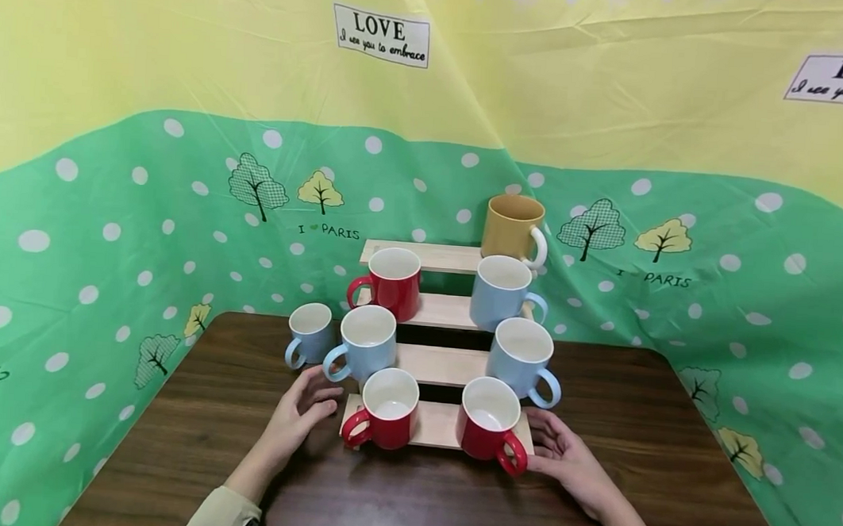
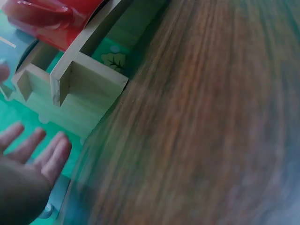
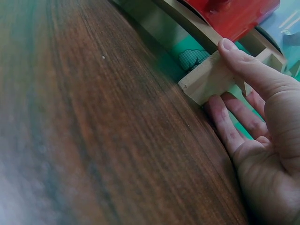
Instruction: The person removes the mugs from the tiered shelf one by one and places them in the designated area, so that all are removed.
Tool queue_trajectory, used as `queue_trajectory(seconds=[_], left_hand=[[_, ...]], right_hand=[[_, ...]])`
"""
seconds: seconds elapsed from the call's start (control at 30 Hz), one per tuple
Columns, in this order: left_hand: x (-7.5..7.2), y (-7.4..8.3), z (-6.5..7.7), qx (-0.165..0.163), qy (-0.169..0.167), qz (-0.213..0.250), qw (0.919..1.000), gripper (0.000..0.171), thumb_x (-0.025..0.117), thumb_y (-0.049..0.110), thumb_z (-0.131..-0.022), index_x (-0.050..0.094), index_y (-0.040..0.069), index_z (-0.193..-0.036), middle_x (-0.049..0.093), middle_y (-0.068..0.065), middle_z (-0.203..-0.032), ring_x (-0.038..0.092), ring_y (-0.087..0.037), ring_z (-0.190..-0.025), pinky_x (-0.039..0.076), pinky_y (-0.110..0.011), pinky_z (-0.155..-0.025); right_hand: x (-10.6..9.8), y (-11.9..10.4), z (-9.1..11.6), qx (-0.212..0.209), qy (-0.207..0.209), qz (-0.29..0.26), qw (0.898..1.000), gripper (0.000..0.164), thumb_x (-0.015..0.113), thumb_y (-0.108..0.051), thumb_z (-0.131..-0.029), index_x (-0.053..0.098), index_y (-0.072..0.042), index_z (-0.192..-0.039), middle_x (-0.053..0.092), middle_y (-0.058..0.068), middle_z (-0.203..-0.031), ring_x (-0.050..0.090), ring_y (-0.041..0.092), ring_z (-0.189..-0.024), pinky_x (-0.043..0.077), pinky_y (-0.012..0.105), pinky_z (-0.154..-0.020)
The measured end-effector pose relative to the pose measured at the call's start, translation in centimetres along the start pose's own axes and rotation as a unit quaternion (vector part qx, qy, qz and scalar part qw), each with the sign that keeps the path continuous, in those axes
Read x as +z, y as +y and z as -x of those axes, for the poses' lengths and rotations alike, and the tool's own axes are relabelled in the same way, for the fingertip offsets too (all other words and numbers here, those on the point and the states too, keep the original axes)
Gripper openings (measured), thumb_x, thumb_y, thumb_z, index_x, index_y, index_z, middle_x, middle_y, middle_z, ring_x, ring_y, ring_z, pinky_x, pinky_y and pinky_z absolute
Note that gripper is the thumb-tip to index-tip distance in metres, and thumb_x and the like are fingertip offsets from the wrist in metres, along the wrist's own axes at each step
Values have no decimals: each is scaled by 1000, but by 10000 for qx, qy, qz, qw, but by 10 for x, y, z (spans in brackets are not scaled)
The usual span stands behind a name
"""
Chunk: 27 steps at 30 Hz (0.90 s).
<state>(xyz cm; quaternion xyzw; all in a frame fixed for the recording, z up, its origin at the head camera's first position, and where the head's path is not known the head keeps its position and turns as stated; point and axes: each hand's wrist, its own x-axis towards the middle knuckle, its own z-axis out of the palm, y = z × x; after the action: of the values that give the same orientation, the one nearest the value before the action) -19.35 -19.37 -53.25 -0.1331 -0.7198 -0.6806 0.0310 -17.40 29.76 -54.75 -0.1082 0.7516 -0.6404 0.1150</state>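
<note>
A stepped wooden rack [image 1: 441,365] stands on the table with mugs on its tiers. My right hand [image 1: 570,465] grips its front right end: in the right wrist view the thumb [image 3: 251,70] lies on the lowest plank's corner and the fingers curl by the end board [image 3: 206,80]. At the front left, my left hand [image 1: 297,414] is beside the rack, its fingers [image 2: 54,152] relaxed and apart from the wood. Two red mugs, a left one [image 1: 392,416] and a right one [image 1: 483,425], sit on the lowest tier, nearest my hands.
Higher up are two light-blue mugs [image 1: 369,352] [image 1: 516,359], then a red mug [image 1: 396,289] and another light-blue mug [image 1: 494,299]. On top at right stands a mustard mug [image 1: 506,232]. A smaller blue mug [image 1: 312,335] stands left of the rack. A patterned cloth [image 1: 110,199] hangs behind.
</note>
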Motion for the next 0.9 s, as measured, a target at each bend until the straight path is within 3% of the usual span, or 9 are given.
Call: queue_trajectory(seconds=[0.13, 0.37, 0.5, 0.63, 0.9], left_hand=[[-6, -6, 2, 240, -709, 136, 9971, 62, 68, -3, -102, 41, -3, -157, 49, -38, -157, 63, -46, -135, 58, -30, -103], [-13, -17, 3, -100, -1401, 535, 9886, 76, 75, -3, -99, 31, -8, -160, 46, -39, -160, 66, -26, -132, 56, -32, -108], [-15, -19, 0, -177, -1732, 453, 9837, 81, 79, -1, -97, 32, -8, -163, 47, -38, -158, 65, -25, -133, 54, -31, -110], [-17, -19, -1, -297, -1876, 226, 9815, 77, 80, 3, -97, 40, -2, -163, 51, -33, -157, 64, -25, -133, 53, -29, -110], [-16, -21, -2, -396, -1963, 21, 9797, 72, 80, 6, -99, 44, -4, -160, 54, -32, -155, 64, -24, -132, 53, -29, -110]], right_hand=[[0, 0, -1, -53, 2, 5, 10000, 77, 80, -4, -98, 37, 4, -161, 46, 30, -160, 61, 5, -131, 56, 26, -104], [1, -2, 0, 57, 10, -1, 10000, 78, 81, -5, -98, 37, 3, -161, 46, 30, -160, 62, 5, -131, 56, 26, -104], [1, -2, 1, 17, 23, 2, 10000, 78, 81, -5, -98, 37, 4, -161, 46, 30, -160, 62, 4, -131, 56, 26, -104], [1, -1, 0, -32, 7, 13, 10000, 78, 81, -4, -97, 36, 5, -161, 46, 31, -159, 62, 4, -131, 56, 26, -103], [1, -2, 1, -27, 45, 22, 10000, 79, 82, -5, -97, 36, 4, -161, 46, 31, -160, 62, 4, -130, 57, 26, -103]])
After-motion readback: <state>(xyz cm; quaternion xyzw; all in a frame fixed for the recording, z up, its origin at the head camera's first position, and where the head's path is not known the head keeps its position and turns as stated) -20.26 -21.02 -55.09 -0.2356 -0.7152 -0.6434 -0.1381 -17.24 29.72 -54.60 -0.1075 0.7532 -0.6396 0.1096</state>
